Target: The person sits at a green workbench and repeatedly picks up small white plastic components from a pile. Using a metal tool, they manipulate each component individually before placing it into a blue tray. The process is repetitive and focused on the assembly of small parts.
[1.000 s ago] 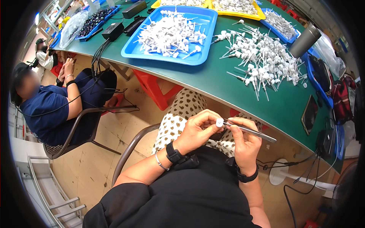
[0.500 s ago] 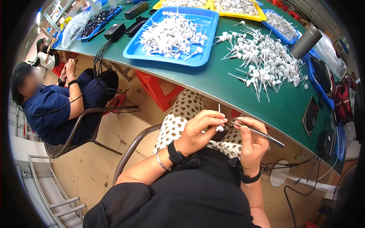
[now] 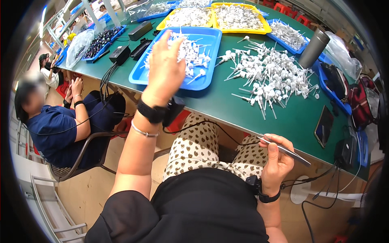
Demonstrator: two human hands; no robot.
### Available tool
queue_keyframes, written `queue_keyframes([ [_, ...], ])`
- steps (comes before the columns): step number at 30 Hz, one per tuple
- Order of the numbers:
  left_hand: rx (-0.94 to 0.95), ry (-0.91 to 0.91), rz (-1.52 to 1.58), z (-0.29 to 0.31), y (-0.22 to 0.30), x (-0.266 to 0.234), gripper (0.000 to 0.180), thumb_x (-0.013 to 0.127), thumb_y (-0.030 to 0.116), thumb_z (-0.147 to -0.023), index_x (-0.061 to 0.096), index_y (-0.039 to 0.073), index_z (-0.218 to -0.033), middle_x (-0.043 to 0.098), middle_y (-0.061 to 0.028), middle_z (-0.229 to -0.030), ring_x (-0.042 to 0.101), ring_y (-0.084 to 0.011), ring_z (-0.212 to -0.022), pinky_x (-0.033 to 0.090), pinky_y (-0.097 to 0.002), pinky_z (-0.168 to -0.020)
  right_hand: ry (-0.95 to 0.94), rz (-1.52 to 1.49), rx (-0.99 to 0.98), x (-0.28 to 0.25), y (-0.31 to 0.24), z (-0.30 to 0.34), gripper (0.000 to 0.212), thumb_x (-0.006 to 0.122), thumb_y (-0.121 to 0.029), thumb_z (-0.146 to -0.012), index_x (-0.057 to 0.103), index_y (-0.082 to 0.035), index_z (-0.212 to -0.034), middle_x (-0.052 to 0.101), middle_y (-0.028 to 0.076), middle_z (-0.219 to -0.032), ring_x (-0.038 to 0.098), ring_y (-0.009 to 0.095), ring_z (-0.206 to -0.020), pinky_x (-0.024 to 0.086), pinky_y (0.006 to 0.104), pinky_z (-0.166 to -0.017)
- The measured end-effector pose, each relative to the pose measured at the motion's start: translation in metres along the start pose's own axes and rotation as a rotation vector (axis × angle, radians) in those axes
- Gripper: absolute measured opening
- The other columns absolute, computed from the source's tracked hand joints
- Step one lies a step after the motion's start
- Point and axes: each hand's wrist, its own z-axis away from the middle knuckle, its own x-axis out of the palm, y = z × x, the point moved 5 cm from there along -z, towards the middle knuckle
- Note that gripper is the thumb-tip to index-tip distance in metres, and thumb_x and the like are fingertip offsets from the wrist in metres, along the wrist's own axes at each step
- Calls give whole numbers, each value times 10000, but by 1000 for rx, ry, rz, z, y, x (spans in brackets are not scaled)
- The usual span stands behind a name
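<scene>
My left hand (image 3: pixel 165 69) reaches over the blue tray (image 3: pixel 201 83), its fingers apart and slightly smeared by motion. I make out nothing held in it. In the tray lie many white plastic pieces (image 3: pixel 197 60) with thin stems, partly covered by the hand. Near the table's front edge, my right hand (image 3: pixel 277 162) is closed on a pair of metal tweezers (image 3: pixel 292 154). The tips of the tweezers point toward the upper left, with no piece visible between them. A loose pile of similar white stemmed pieces (image 3: pixel 271 73) lies on the green table ahead of my right hand.
Yellow trays (image 3: pixel 265 29) of white pieces stand at the back. A grey metal bottle (image 3: pixel 314 49), a phone (image 3: pixel 324 126) and a bag (image 3: pixel 362 101) are on the right. Black cables (image 3: pixel 107 69) hang off the table's front edge. A seated person (image 3: pixel 56 125) is on the left.
My left hand has moved from beside the right hand up and left over the blue tray, and the white piece it held is no longer visible. The right hand still holds the tweezers.
</scene>
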Motion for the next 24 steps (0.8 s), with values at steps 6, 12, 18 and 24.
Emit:
queue_keyframes([
  [6,200,-518,421,41,117,57,173,724,122,-844,701,56,-1002,630,-108,-959,617,-326,-960,527,-422,-826,11,4,1,-3,1,0,159,637,-21,-982,622,67,-1114,666,156,-1092,689,204,-945,611,337,-830],
  [12,145,-514,389,47,119,84,93,669,92,-879,633,32,-941,616,-157,-903,638,-365,-865,521,-440,-754,-6,-16,-11,-3,-3,0,168,640,-29,-982,616,64,-1121,665,163,-1098,689,209,-946,608,339,-835],
  [18,-177,-356,875,60,103,33,148,646,41,-958,651,2,-1101,628,-75,-875,634,-163,-726,504,-297,-647,-12,-57,13,-1,0,2,178,641,-32,-982,608,61,-1130,664,168,-1110,689,213,-965,607,344,-851],
  [24,-406,-435,1186,133,113,4,142,642,48,-985,715,-9,-1093,664,-71,-994,640,-101,-735,530,-233,-655,-93,-134,59,16,2,11,189,654,-19,-970,609,61,-1135,662,172,-1131,689,223,-990,593,345,-893],
])
